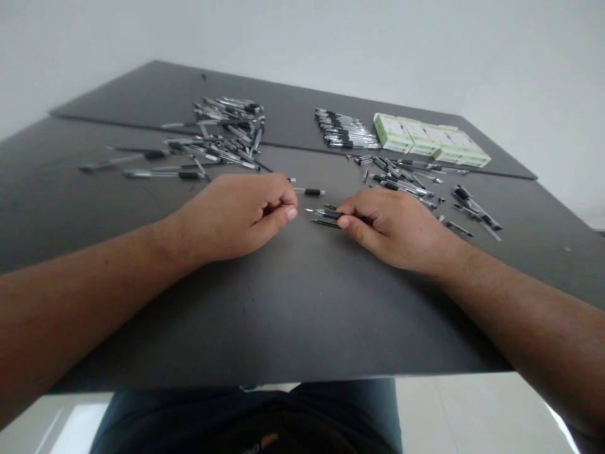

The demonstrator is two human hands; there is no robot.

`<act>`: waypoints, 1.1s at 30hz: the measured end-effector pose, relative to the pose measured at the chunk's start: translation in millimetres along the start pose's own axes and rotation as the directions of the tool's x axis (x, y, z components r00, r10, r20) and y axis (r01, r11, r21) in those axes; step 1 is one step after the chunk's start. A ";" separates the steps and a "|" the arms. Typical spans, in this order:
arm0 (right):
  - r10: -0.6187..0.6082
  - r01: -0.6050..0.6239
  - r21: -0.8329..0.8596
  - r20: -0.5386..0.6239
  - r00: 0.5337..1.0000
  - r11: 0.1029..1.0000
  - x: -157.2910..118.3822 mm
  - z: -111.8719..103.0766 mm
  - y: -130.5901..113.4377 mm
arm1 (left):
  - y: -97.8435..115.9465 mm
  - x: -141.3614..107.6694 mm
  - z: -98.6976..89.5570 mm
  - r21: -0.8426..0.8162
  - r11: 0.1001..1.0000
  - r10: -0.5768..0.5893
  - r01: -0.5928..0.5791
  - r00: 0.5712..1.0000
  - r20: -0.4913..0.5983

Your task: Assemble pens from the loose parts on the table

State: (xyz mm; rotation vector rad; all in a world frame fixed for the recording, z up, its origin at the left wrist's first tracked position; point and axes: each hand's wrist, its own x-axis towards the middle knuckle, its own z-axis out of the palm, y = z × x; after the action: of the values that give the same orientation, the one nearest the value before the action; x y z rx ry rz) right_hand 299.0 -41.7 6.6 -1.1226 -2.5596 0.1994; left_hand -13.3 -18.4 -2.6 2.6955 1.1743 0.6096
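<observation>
Thumb and fingers of my right hand [392, 224] pinch a clear pen [326, 214] by its black grip, the bare tip pointing left. Two thin dark pieces, perhaps refills, lie on the table beside that pen; one is a dark stick [324, 222] just below it. My left hand [250, 214] is closed in a pinch to the left of the tip, apart from it. Whatever its fingers hold, if anything, is hidden. Behind the left hand lies another pen [312, 192] with a black grip, partly covered by the hand.
A loose heap of pens [227, 148] spreads over the left of the dark table [293, 315]. Pens in a neater row [345, 129] lie at the back, beside pale green boxes [435, 139]. Pen parts [401, 180] and small black pieces are scattered on the right.
</observation>
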 end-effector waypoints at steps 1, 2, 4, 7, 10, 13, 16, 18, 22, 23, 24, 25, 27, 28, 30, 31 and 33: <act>0.005 -0.005 -0.003 -0.004 1.000 1.000 -0.1 -0.9 1.8 | -2.8 0.5 -0.4 0.017 1.000 -0.009 0.009 1.000 0.005; 0.013 -0.013 -0.008 -0.010 1.000 1.000 -0.2 -2.1 3.6 | -5.8 1.3 -0.4 0.043 0.999 -0.008 0.006 1.000 0.025; 0.038 -0.039 -0.024 -0.030 0.999 0.999 -0.5 -5.2 7.3 | -12.2 3.5 0.5 0.115 0.993 0.018 -0.030 0.994 0.106; 0.080 -0.083 -0.040 -0.069 0.994 0.996 -1.1 -10.7 13.3 | -20.8 7.0 2.3 0.255 0.964 0.016 -0.076 0.973 0.230; 0.092 -0.097 -0.049 -0.101 0.991 0.994 -1.7 -14.1 19.5 | -24.2 8.4 0.5 0.382 0.922 -0.059 -0.057 0.957 0.284; 0.082 -0.088 -0.049 -0.119 0.990 0.995 -2.9 -13.4 24.0 | -23.0 8.7 -6.6 0.426 0.904 -0.127 -0.012 0.947 0.294; 0.063 -0.069 -0.039 -0.142 0.988 0.997 -5.1 -9.7 26.9 | -26.8 10.8 -19.7 0.449 0.891 -0.195 0.076 0.955 0.225; 0.056 -0.062 -0.037 -0.151 0.987 0.997 -6.5 -7.1 28.5 | -38.2 12.1 -32.9 0.485 0.858 -0.269 0.166 0.952 0.149; 0.047 -0.054 -0.045 -0.151 0.987 0.998 -7.2 -5.4 31.6 | -80.4 3.1 -69.3 0.526 0.730 -0.478 0.435 0.876 -0.062; 0.046 -0.054 -0.045 -0.149 0.988 0.998 -7.0 -5.6 32.2 | -91.7 -2.3 -79.3 0.533 0.691 -0.518 0.488 0.849 -0.105; 0.047 -0.054 -0.043 -0.146 0.988 0.998 -6.7 -6.0 32.7 | -102.1 -8.7 -88.9 0.541 0.669 -0.538 0.510 0.834 -0.122; 0.047 -0.053 -0.039 -0.143 0.989 0.998 -6.3 -6.4 33.2 | -111.2 -15.6 -97.9 0.546 0.670 -0.541 0.503 0.834 -0.105; 0.039 -0.043 -0.029 -0.133 0.990 0.999 -5.6 -7.1 34.3 | -125.2 -28.5 -112.7 0.555 0.648 -0.582 0.523 0.809 -0.083; 0.032 -0.035 -0.025 -0.130 0.991 0.999 -5.3 -7.4 35.0 | -130.6 -33.8 -118.1 0.552 0.629 -0.614 0.547 0.785 -0.079; 0.014 -0.017 -0.023 -0.129 0.992 1.000 -5.0 -7.6 36.7 | -140.1 -40.5 -124.6 0.540 0.640 -0.637 0.547 0.771 -0.027; 0.005 -0.008 -0.025 -0.131 0.991 1.000 -5.0 -7.6 37.7 | -144.8 -42.1 -125.8 0.551 0.625 -0.655 0.553 0.756 -0.016; -0.006 0.002 -0.032 -0.138 0.990 1.000 -5.1 -7.0 39.5 | -155.7 -43.3 -125.4 0.587 0.571 -0.701 0.574 0.713 -0.014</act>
State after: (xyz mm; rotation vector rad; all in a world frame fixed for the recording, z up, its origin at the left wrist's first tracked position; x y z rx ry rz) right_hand 331.9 -18.7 1.6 -1.1020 -2.4507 0.0777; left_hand -196.5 52.7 54.0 2.2810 2.3798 -0.1936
